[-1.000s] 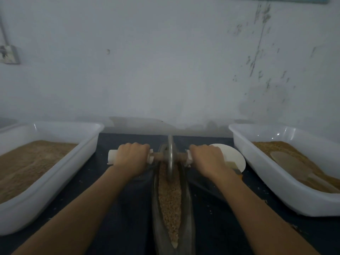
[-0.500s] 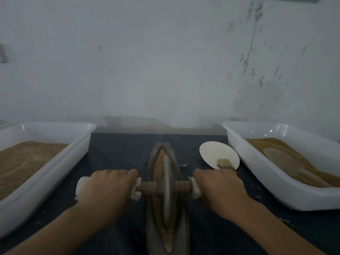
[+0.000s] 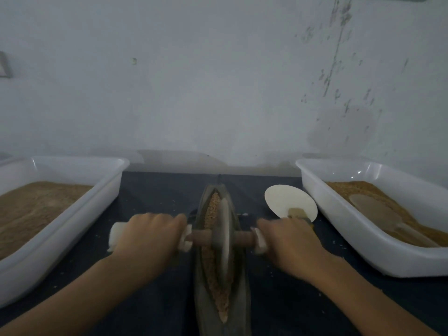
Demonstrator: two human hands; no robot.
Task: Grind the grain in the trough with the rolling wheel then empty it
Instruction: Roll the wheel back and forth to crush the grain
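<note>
Hands curled round the axle ends of the rolling wheel (image 3: pixel 224 235).
Left hand (image 3: pixel 148 235) and right hand (image 3: pixel 288 241) gripping either side; wheel upright in the trough (image 3: pixel 238 270), grain (image 3: pixel 213 267) beneath, between two white tubs.

- A single head-worn view is given, taken from above and behind the trough (image 3: pixel 221 275), facing forward and down.
- The trough is seen close, centred low; beyond it the wall (image 3: pixel 218 81) is faced.
</note>
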